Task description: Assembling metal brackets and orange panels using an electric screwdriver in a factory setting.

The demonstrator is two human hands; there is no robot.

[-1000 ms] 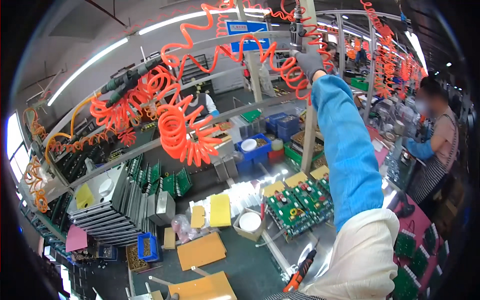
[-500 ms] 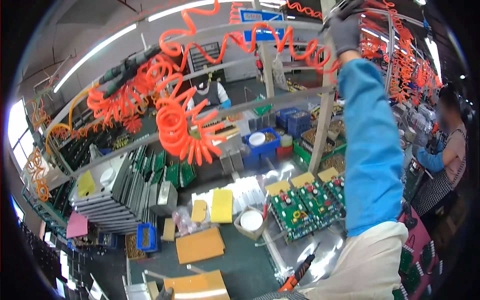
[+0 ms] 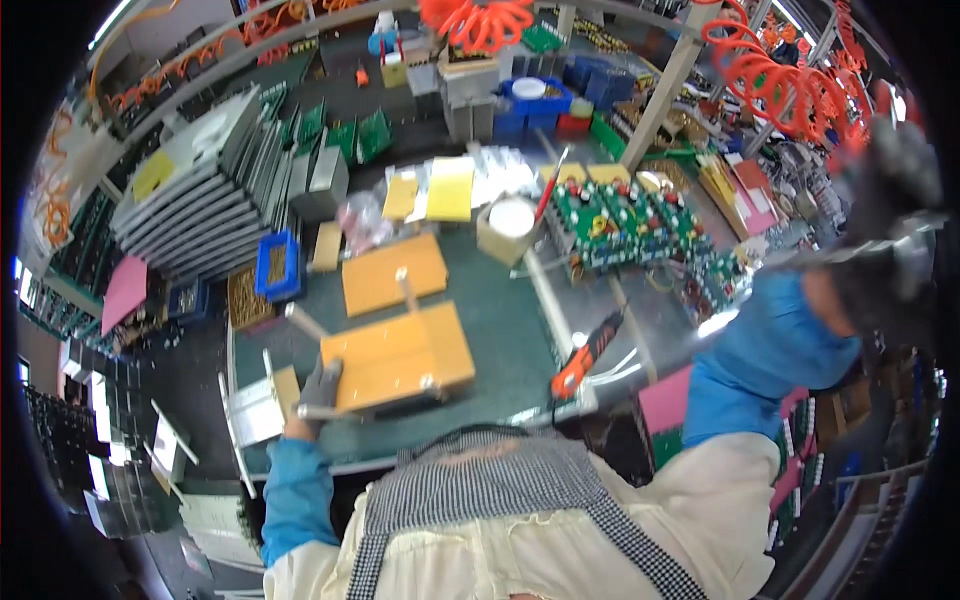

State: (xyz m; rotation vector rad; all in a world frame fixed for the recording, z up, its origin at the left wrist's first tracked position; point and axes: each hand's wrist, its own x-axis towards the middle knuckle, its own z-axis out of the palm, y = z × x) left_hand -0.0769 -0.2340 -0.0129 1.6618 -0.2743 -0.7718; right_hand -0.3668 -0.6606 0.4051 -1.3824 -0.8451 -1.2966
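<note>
My left hand (image 3: 318, 387), in a grey glove with a blue sleeve, rests at the left front corner of an orange wooden fixture board (image 3: 400, 355) on the green bench mat (image 3: 500, 300). My right hand (image 3: 885, 235), also grey-gloved, is raised at the far right and blurred; it grips a grey metal tool or handle (image 3: 895, 245) that I cannot make out. A second orange board (image 3: 393, 272) lies just behind the first. An orange-handled power screwdriver (image 3: 585, 352) lies on the mat to the right of the boards.
Green circuit boards (image 3: 630, 225) sit at the back right, with a tape roll in a small box (image 3: 508, 225). Stacked grey metal housings (image 3: 210, 195) fill the left. Blue bins (image 3: 277, 265), yellow pads (image 3: 450, 188) and orange coiled air hoses (image 3: 790, 80) surround the bench.
The view has tipped down from the overhead hoses to the bench. My right arm has come down from the hoses overhead to the right side. My left hand now shows at the board.
</note>
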